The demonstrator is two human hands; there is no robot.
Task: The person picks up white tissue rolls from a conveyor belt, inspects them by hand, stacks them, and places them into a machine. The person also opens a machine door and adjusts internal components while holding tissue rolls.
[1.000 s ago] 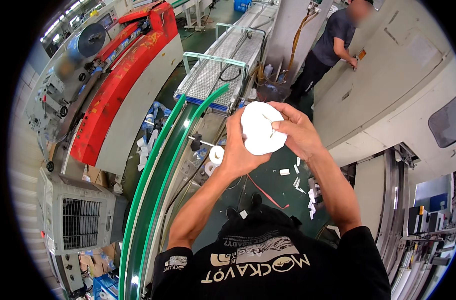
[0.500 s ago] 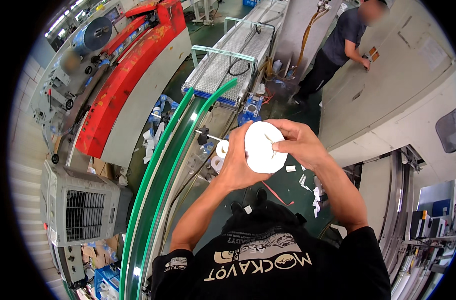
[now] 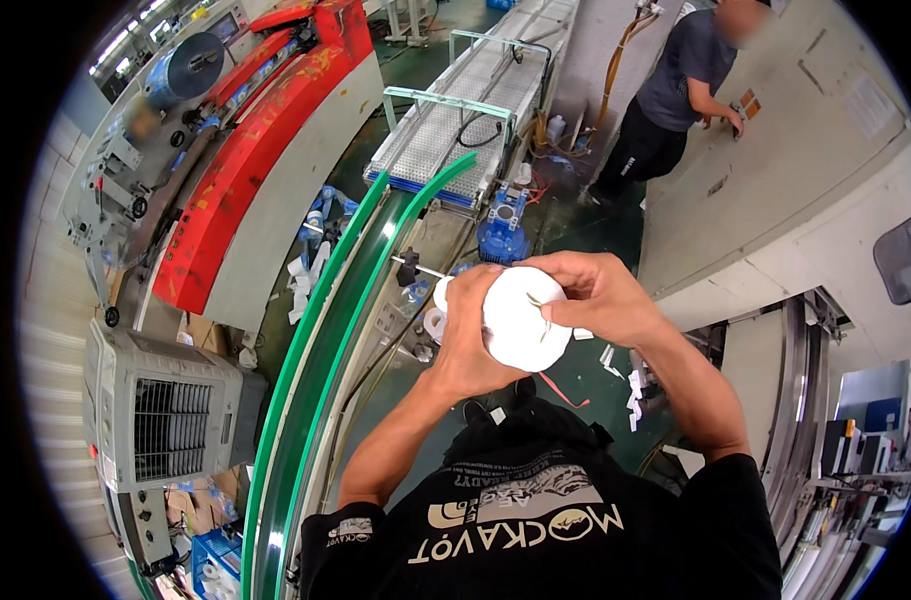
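Observation:
A white paper roll [image 3: 516, 338] is held up in front of my chest, its round end turned upward. My left hand [image 3: 466, 345] is wrapped round the roll's left side, with the thumb below. From the upper right, my right hand [image 3: 611, 305] grips the rim, its thumb and fingers at narrow slits in the white end face. The underside of the roll is hidden. Just beyond my left hand, small white rolls [image 3: 435, 324] are partly covered by it.
A curved green-railed conveyor [image 3: 311, 390] runs along my left, leading toward a metal-mesh conveyor [image 3: 456, 120]. Left of it stand a red-covered machine [image 3: 246, 160] and a grey air cooler [image 3: 176, 420]. White scraps [image 3: 634, 400] litter the floor. A co-worker [image 3: 681, 90] stands at a large beige cabinet [image 3: 776, 150].
Both my hands and the roll have come slightly lower and nearer to my body, still gripped the same way. The co-worker's arm has shifted a little at the cabinet.

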